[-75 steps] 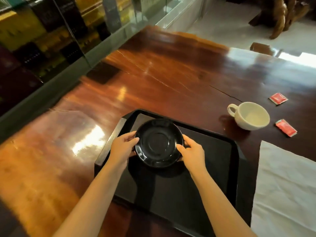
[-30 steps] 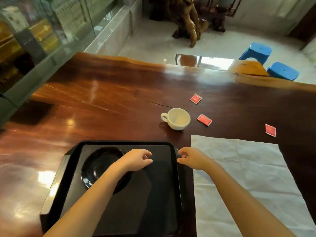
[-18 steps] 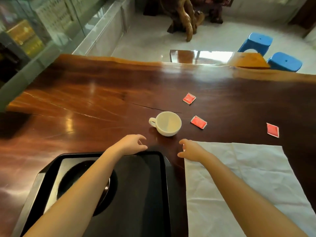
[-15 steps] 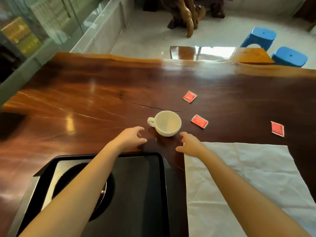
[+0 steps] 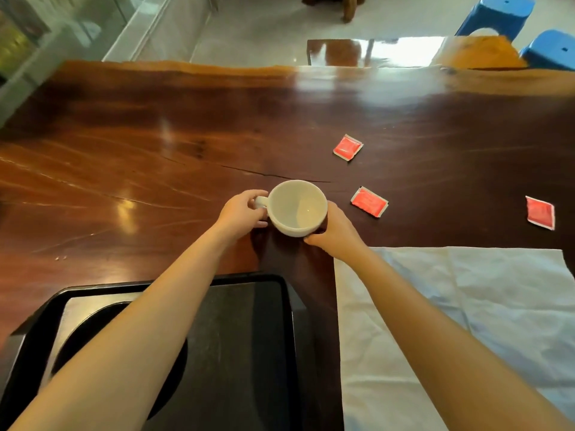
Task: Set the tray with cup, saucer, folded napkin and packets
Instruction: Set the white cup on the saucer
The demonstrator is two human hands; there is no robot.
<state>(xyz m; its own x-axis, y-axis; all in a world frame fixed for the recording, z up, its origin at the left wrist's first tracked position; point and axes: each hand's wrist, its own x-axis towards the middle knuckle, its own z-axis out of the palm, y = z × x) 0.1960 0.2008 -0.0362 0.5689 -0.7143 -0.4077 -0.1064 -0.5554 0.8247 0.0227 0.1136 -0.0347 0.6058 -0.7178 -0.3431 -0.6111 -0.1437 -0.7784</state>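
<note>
A white cup (image 5: 295, 206) stands upright on the dark wooden table, beyond the tray. My left hand (image 5: 239, 214) grips its handle on the left side. My right hand (image 5: 334, 233) cups its right wall. The black tray (image 5: 249, 337) lies near the front edge, and the black saucer (image 5: 77, 334) sits in its left part, mostly hidden under my left forearm. An unfolded white napkin (image 5: 485, 306) is spread flat to the right of the tray. Three red packets lie on the table: one (image 5: 348, 147) beyond the cup, one (image 5: 369, 201) just right of it, one (image 5: 540, 212) at the far right.
The wooden table (image 5: 155, 144) stretches wide to the left and back. Behind its far edge are a small glossy side table (image 5: 357, 51) and two blue stools (image 5: 497, 14). A glass cabinet (image 5: 28, 35) runs along the left.
Both hands have left the saucer on the tray, reached forward past the tray's far rim and closed on the cup. My view has shifted forward and right.
</note>
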